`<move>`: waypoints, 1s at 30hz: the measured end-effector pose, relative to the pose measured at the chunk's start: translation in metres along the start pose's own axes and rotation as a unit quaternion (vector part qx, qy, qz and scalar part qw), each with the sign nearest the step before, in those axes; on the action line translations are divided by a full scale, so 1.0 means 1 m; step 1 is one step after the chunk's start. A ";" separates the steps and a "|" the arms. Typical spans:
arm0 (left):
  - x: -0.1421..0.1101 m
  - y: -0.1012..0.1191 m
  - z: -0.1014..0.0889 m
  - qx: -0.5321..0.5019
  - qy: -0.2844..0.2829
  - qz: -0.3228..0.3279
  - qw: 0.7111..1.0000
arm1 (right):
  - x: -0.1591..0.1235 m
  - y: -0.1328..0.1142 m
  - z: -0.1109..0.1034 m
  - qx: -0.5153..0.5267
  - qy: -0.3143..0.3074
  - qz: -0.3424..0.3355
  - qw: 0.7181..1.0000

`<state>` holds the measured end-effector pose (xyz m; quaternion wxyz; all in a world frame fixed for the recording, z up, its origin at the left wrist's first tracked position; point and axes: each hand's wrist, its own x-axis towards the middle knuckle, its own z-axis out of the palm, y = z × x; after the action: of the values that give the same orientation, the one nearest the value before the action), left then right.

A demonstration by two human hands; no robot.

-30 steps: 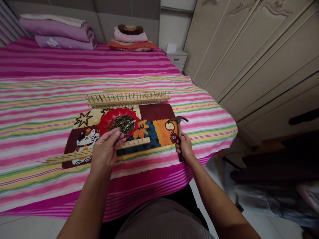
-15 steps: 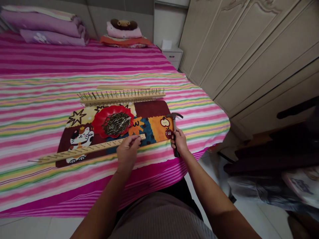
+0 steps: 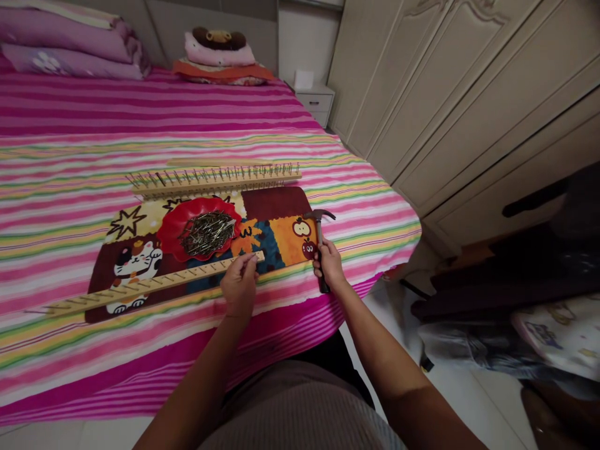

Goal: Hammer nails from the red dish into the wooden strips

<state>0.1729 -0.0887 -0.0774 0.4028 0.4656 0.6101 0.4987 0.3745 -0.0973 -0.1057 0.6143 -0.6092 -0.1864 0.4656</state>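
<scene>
My left hand (image 3: 240,280) is closed in a pinch at the right end of a narrow wooden strip (image 3: 154,284). What its fingertips hold is too small to make out. A row of nails stands along that strip, which lies slanted across a patterned mat (image 3: 276,200). My right hand (image 3: 329,265) is wrapped round the black handle of a claw hammer (image 3: 319,234), its metal head up over the mat's right edge. Left of centre on the mat sits a red scalloped bowl (image 3: 169,234) full of loose nails (image 3: 209,232).
Behind the bowl lies another wooden strip (image 3: 220,183) bristling with upright nails, with a plain strip (image 3: 197,162) behind it. A striped sheet (image 3: 365,219) covers the bed under everything. Folded bedding (image 3: 89,40) is stacked at the back; wardrobe doors (image 3: 435,81) stand to the right.
The whole view has shifted slightly, so the things appear a little further left. Both hands keep about the same place over the mat, the right one still gripping the hammer.
</scene>
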 end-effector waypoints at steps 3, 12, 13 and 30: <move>0.002 -0.003 0.002 0.007 -0.002 0.013 1.000 | -0.001 0.000 0.000 -0.002 0.000 -0.002 1.000; 0.007 -0.015 0.003 0.090 0.010 0.082 0.993 | -0.002 0.000 0.002 -0.018 0.002 -0.014 1.000; 0.007 -0.015 0.004 0.104 0.016 0.097 0.990 | -0.003 0.000 0.002 -0.024 0.002 -0.021 0.999; 0.009 -0.025 0.010 0.157 0.010 0.231 0.960 | -0.097 -0.036 0.003 -0.371 -0.202 -0.324 0.846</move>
<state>0.1762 -0.0797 -0.1038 0.1918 0.6462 0.5606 0.4809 0.3365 -0.1663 -0.0389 0.4074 -0.5890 -0.6522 0.2487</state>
